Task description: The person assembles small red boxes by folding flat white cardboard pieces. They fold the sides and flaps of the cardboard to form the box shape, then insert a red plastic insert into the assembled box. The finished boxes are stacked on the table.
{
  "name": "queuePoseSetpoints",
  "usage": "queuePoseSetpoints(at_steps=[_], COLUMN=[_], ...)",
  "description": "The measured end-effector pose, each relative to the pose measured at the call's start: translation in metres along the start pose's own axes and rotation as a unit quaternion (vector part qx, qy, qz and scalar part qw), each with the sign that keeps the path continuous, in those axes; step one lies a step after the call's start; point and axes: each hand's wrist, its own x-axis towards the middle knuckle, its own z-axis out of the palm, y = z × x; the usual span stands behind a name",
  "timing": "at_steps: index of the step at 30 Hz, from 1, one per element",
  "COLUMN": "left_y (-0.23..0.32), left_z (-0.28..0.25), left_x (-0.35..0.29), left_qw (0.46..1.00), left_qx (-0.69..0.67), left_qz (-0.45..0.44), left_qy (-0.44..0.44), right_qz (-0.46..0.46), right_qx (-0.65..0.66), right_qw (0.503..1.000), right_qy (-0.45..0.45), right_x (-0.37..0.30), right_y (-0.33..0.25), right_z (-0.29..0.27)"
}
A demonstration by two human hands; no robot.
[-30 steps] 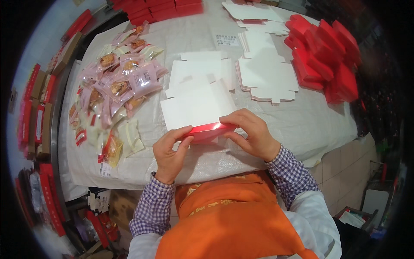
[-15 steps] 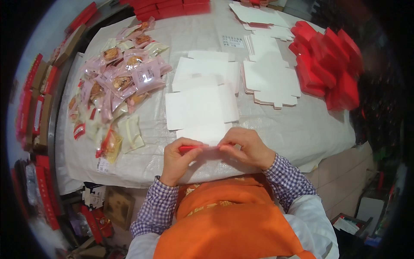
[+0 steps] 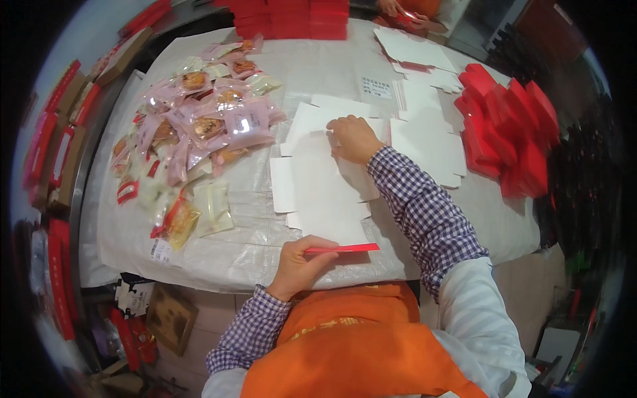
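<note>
A flattened white card box blank (image 3: 325,182) lies in front of me, partly over other white card. At its near end a narrow flap stands up and shows a red outer side (image 3: 352,249). My left hand (image 3: 302,265) pinches the left part of this flap between thumb and fingers. My right hand (image 3: 356,139) reaches across to the far part of the card. Its fingers are bent and apart from the thumb, and they rest on or just above the white surface; the fingertips' exact contact cannot be made out.
Wrapped pastries in pink and clear packets (image 3: 209,126) are heaped on the left. More white blanks (image 3: 424,129) lie to the right, beside piled red boxes (image 3: 507,129). Red boxes (image 3: 292,20) are stacked at the back. Another person's hands (image 3: 398,12) hold something red at the far edge.
My right hand has left the near flap and moved forward to the far part of the card. My left hand still holds the flap, slightly farther right in view. The view has shifted a little.
</note>
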Motion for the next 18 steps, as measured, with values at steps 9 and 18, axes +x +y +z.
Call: queuePoseSetpoints(at_steps=[9,18], left_y=[0.01,0.018], left_z=[-0.002,0.0], left_x=[0.006,0.001], left_qw=[0.993,0.993], left_qx=[-0.037,-0.043], left_qz=[-0.022,-0.003], left_qy=[0.11,0.109], right_qz=[-0.196,-0.163], right_qx=[-0.137,0.027], right_qw=[0.971,0.985], right_qy=[-0.02,-0.053], right_x=[-0.043,-0.068], right_y=[-0.033,-0.031], right_z=[0.0,0.004])
